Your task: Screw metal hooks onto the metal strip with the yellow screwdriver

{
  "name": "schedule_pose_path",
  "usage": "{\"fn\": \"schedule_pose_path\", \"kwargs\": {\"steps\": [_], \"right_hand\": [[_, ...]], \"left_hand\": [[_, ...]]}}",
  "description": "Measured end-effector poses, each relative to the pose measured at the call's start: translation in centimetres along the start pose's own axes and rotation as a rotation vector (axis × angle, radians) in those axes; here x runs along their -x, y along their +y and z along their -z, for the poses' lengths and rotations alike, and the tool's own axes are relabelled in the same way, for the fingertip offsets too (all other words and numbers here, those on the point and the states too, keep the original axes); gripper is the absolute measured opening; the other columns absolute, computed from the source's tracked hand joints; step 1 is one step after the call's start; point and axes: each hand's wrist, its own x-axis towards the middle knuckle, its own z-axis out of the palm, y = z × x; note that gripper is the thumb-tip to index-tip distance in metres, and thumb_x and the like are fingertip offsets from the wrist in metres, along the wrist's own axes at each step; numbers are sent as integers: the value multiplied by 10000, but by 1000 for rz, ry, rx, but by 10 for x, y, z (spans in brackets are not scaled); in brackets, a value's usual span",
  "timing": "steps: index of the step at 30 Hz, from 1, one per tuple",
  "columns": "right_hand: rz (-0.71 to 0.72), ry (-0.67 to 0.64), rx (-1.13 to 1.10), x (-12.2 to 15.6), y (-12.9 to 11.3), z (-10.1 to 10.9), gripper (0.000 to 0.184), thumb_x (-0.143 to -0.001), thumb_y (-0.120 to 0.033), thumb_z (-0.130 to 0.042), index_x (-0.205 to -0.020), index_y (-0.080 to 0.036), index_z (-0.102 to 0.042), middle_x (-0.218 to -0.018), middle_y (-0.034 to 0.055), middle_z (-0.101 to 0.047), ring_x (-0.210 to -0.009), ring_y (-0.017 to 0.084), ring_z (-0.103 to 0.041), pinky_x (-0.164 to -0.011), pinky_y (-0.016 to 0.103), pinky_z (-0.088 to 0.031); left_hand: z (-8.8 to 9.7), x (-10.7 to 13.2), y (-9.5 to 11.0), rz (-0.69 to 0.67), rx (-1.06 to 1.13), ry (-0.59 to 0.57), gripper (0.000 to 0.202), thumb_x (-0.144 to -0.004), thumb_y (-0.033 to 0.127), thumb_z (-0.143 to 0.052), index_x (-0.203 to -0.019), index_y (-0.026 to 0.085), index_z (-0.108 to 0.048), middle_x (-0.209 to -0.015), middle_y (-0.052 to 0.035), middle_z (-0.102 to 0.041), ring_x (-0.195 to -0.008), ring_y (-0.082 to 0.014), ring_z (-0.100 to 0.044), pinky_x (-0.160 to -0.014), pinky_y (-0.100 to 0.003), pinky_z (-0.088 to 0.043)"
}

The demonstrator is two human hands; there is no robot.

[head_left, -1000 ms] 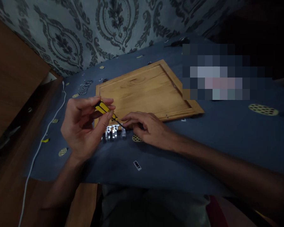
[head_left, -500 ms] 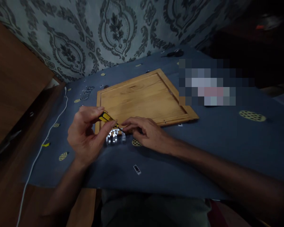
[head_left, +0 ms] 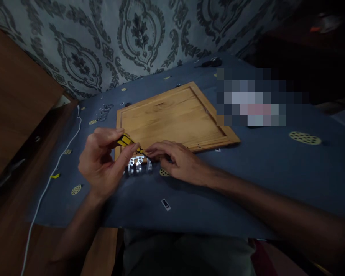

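My left hand (head_left: pixel 102 161) grips a yellow-and-black screwdriver (head_left: pixel 128 140) by its handle, with the shaft slanting down to the right. Its tip is by a shiny metal fitting (head_left: pixel 139 163) with several arms or hooks at the near left edge of a framed wooden panel (head_left: pixel 166 119). On the other side of the fitting, my right hand (head_left: pixel 179 161) has its fingers bent together close to the screwdriver's tip. Whatever its fingertips hold is too small or hidden to make out. The panel lies flat on a dark blue cloth (head_left: pixel 218 191).
Small metal pieces (head_left: pixel 105 111) lie left of the panel. Behind it is a dark tool-like object (head_left: pixel 212 62). A white cable (head_left: pixel 53 178) runs along the left side. A blurred-out patch (head_left: pixel 251 101) hides something at the right. Patterned wallpaper (head_left: pixel 140 34) rises behind.
My left hand and the screwdriver handle have shifted slightly to the left. The whole view has moved a little. My right hand stays by the tip, and the panel looks unmoved.
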Motion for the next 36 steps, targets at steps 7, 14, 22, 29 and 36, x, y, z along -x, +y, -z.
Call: {"fn": "schedule_pose_path", "kwargs": {"steps": [7,14,22,29,36], "right_hand": [[-48,-6,-22,0,-2,2,562,-713,37,-501,-1196,-172,-698,-1076,85,-822,-1019,223,-782,-882,351,-586],[-51,-8,-27,0,-1,2,569,-724,37,-505,-1214,-182,-692,-1087,84,-820,-1026,225,-777,-865,355,-585],[-25,-9,-36,1,0,1,558,-731,42,-488,-1203,-181,-686,-1095,80,-819,-1023,207,-781,-875,339,-590],[-61,-7,-46,0,-4,2,551,-720,46,-505,-1188,-168,-702,-1071,90,-822,-1019,218,-783,-883,343,-587],[-46,-8,-65,0,-1,1,543,-727,47,-496,-1185,-169,-690,-1080,101,-817,-1027,222,-781,-893,366,-593]], "left_hand": [[1,-3,0,-8,-25,36,303,-802,237,-873,-1029,275,-677,-913,15,-686,-810,-141,-671,-548,-230,-565],[1,-3,0,-12,-27,32,305,-808,236,-867,-1044,283,-679,-903,14,-684,-816,-147,-656,-529,-225,-547],[0,-2,0,1,-5,21,319,-797,222,-881,-1044,271,-685,-917,11,-676,-859,-150,-673,-572,-227,-574],[-1,-2,-1,-38,-19,1,309,-805,219,-870,-1045,281,-684,-888,9,-682,-768,-139,-640,-524,-239,-542],[0,-3,2,-28,-46,14,294,-822,213,-852,-1041,290,-672,-887,12,-673,-776,-138,-627,-496,-230,-518]]}}
